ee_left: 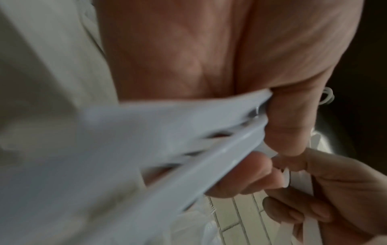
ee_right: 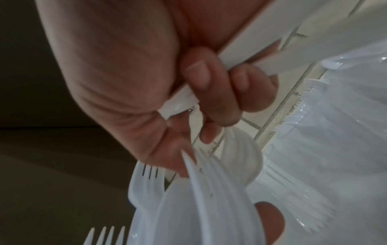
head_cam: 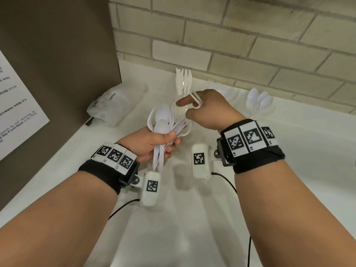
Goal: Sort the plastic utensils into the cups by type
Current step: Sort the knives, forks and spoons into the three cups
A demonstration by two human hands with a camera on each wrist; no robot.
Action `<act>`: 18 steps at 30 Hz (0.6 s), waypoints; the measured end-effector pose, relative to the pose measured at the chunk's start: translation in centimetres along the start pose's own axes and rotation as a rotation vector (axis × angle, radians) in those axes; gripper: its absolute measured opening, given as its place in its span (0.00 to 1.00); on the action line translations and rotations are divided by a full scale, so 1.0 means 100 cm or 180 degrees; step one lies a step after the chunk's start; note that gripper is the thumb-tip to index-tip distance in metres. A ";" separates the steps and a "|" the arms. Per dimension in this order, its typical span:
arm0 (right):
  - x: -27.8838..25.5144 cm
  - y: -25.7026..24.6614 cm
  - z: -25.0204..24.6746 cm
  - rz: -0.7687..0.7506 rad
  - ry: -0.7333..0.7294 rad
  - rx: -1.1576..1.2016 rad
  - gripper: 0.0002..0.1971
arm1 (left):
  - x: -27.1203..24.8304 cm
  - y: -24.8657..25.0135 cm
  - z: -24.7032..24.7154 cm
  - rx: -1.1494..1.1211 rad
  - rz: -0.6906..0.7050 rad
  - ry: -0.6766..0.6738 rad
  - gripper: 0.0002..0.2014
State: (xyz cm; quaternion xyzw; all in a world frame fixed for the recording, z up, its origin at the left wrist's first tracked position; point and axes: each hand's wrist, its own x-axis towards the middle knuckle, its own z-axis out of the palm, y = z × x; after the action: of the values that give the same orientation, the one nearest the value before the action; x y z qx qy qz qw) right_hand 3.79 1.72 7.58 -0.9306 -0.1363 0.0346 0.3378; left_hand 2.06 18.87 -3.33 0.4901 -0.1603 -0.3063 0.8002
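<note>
My left hand [head_cam: 169,140] grips a bundle of white plastic utensils [head_cam: 163,124] by the handles, spoons and forks fanned upward. In the left wrist view those handles [ee_left: 167,132] cross the palm, blurred. Just above the bundle, my right hand [head_cam: 190,107] holds a white utensil [head_cam: 196,99] whose handle end sticks out over the knuckles. The right wrist view shows that handle [ee_right: 209,66] clamped in curled fingers, with fork tines [ee_right: 149,172] of the bundle below. Against the wall stand knives [head_cam: 184,79], forks [head_cam: 219,87] and spoons [head_cam: 259,101], upright in clear cups.
A crumpled clear plastic bag [head_cam: 113,103] lies on the white counter [head_cam: 192,228] at the back left. A tall brown appliance side [head_cam: 57,54] with a printed notice [head_cam: 17,108] closes off the left. A brick-tile wall [head_cam: 231,35] runs behind.
</note>
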 end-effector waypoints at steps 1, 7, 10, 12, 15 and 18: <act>0.000 -0.001 -0.001 0.0000 -0.0071 -0.0062 0.14 | 0.000 0.000 0.000 0.0021 0.0002 0.0013 0.26; -0.002 -0.003 -0.004 -0.0068 -0.0490 0.0135 0.13 | -0.004 0.002 -0.004 -0.0007 -0.0041 0.0002 0.28; -0.001 -0.002 -0.002 -0.0062 -0.0533 0.0242 0.09 | -0.003 0.003 -0.006 0.0156 -0.0014 0.0117 0.28; 0.001 0.000 0.002 -0.0088 -0.0524 0.0208 0.07 | -0.002 0.003 -0.006 0.0319 -0.0006 0.0261 0.28; 0.004 0.003 0.007 -0.0106 -0.0449 0.0286 0.05 | 0.001 0.002 -0.005 0.0521 0.0015 0.0472 0.25; 0.005 0.006 0.009 -0.0160 -0.0448 0.0263 0.07 | 0.001 0.000 -0.003 0.0560 0.0018 0.0520 0.18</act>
State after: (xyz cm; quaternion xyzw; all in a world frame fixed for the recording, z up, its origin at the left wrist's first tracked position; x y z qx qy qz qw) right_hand 4.31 2.00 6.51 -0.9075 -0.1814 0.0971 0.3663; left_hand 2.32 19.04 -3.44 0.5813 -0.1222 -0.2478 0.7654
